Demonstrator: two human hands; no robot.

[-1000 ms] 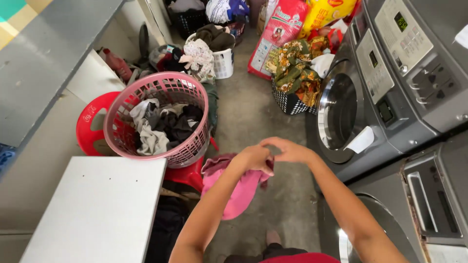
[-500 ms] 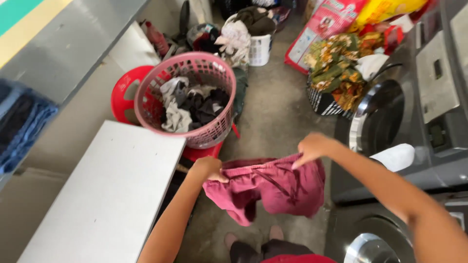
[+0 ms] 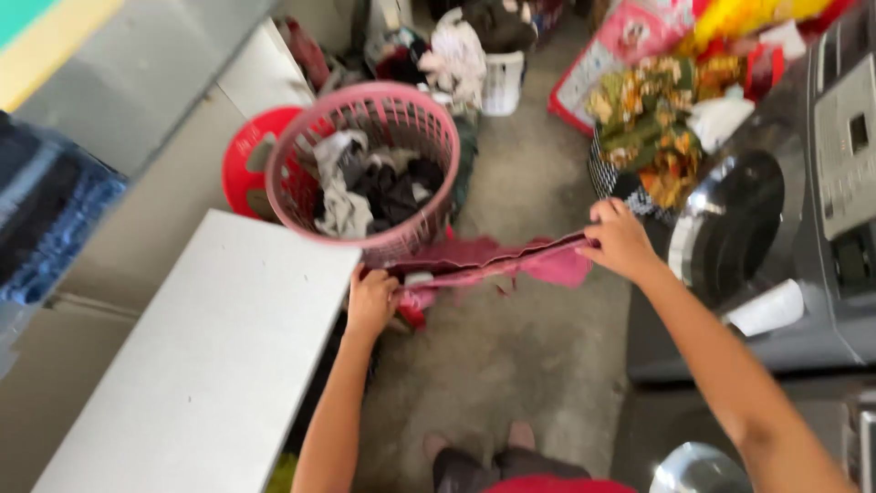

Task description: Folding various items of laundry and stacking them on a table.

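Pink garment, bunched up a sec ago then hanging loose, now pulled flat and taut btwn both hands: looks ready for folding.
L hand: fingers closed, pinching one end, at corner of white table.
R hand: pinching other end, well right of table.
Beyond table: pink basket w/ clothes, red tub behind.
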